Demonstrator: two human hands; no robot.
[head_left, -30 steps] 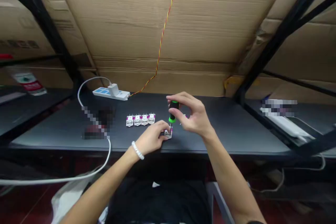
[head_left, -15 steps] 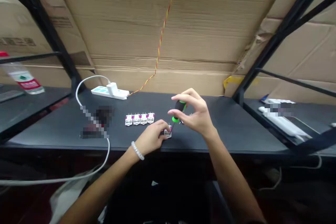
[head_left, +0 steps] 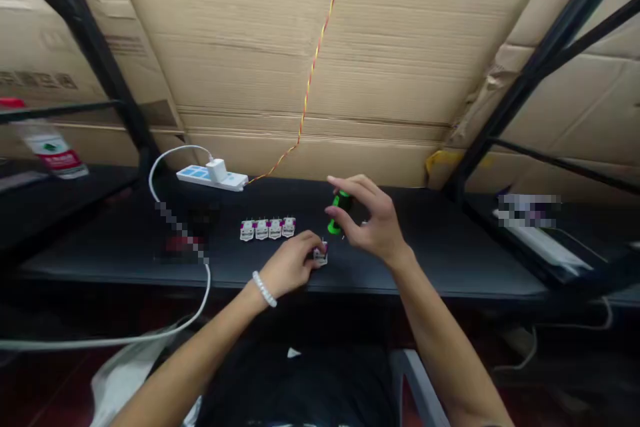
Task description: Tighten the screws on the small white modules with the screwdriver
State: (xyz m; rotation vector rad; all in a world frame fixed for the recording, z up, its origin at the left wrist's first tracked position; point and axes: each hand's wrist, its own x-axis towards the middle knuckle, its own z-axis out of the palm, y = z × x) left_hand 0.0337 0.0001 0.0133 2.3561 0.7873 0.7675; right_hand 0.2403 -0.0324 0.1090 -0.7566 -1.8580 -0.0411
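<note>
Pinched in the right hand (head_left: 373, 230), the green screwdriver (head_left: 339, 212) leans, lower end pointing down-left at the small white part (head_left: 321, 255) just below (left hand (head_left: 290, 265) fingertips clamp it on the black table (head_left: 450, 247)).

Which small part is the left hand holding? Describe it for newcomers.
On the black table, right of the row of four white-and-magenta parts, lies a fifth part. It alone sits apart from the row, pinched by the left hand, near the green screwdriver in the right hand.
</note>
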